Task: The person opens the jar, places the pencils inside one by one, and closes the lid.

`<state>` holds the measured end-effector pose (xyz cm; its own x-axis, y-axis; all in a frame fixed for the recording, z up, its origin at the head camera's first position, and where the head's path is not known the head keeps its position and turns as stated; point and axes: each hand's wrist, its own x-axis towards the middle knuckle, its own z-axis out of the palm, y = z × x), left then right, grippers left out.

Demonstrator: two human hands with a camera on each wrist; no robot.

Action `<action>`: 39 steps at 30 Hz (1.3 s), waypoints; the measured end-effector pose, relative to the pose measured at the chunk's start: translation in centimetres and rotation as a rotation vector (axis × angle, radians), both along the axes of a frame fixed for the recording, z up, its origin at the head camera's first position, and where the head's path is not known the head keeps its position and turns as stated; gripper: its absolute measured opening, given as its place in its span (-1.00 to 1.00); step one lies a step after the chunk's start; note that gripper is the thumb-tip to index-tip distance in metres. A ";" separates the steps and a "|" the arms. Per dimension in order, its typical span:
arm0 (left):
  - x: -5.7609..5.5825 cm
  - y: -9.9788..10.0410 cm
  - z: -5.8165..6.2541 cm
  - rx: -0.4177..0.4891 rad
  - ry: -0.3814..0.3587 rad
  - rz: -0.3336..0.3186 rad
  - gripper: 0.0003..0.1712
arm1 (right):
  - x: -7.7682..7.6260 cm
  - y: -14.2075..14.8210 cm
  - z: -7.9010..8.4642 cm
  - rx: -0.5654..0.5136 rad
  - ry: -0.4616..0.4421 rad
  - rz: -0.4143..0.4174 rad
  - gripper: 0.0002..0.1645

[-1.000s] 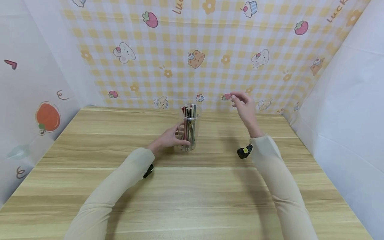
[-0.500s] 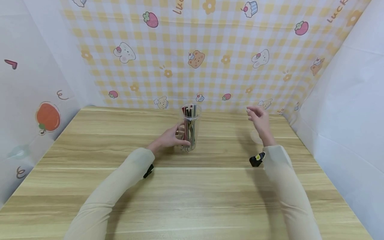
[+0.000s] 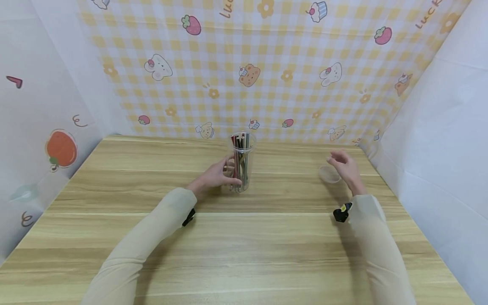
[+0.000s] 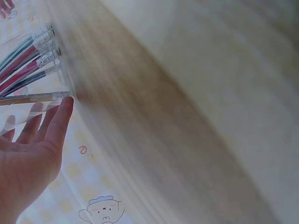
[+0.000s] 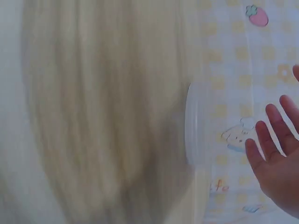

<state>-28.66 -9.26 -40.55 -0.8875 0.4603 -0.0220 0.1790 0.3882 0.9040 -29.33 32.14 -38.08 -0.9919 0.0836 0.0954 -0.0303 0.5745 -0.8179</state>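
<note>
A tall clear plastic jar [image 3: 250, 167] stands upright on the table, with several pencils [image 3: 239, 159] inside it. My left hand [image 3: 216, 173] holds the jar from its left side, thumb across the front and fingers behind. In the left wrist view the pencils [image 4: 28, 70] show their eraser ends near the table. A round clear lid [image 3: 327, 175] lies flat on the table at the right. Just above and beside that lid is my right hand [image 3: 347, 168], holding nothing; the right wrist view shows its fingers spread and apart from the lid [image 5: 194, 126].
The wooden table [image 3: 244, 254] stretches toward me from a yellow checked cloth [image 3: 267, 97] with cartoon prints at its back edge. White sheets [image 3: 438, 127] hang along the left and right sides. Each sleeve carries a small black wrist camera [image 3: 342, 213].
My right hand has moved right and down, from near the back cloth to beside the lid, which has come into sight. The left hand and jar have stayed still.
</note>
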 end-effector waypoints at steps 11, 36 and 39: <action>0.0 0.0 0.1 0.006 0.000 -0.016 0.17 | 0.6 2.2 -1.8 0.220 -0.294 0.207 0.14; 0.0 0.0 0.0 0.005 0.003 -0.010 0.17 | 0.1 2.0 -2.7 0.363 -0.322 0.099 0.16; 0.1 0.0 0.1 0.004 -0.003 -0.013 0.17 | 0.0 2.0 -2.8 0.369 -0.322 0.088 0.15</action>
